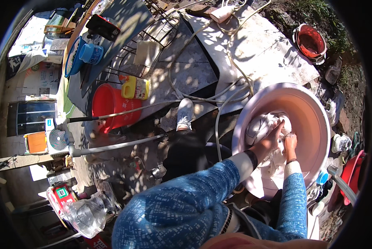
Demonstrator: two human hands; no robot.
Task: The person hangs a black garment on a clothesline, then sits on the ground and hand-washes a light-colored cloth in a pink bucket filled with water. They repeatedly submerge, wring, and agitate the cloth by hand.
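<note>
Inside a large pale pink basin (320,137), a wet white cloth (260,126) is bunched up, with part of it trailing toward the near side. My left hand (272,140) is closed on the bunched cloth, some of its fingers hidden against the folds. Close beside it on the right, my right hand (291,144) makes a fist around another part of the same cloth. A little white foam or splash shows at its knuckles. Both forearms, in blue patterned sleeves, reach over the basin's near rim.
A red bucket (107,106) and a yellow bottle (135,88) stand to the left. A pale hose (231,58) loops across the sheets beyond. Another red bucket (311,40) is at far right, and a metal pipe (342,184) lies by the basin's right side.
</note>
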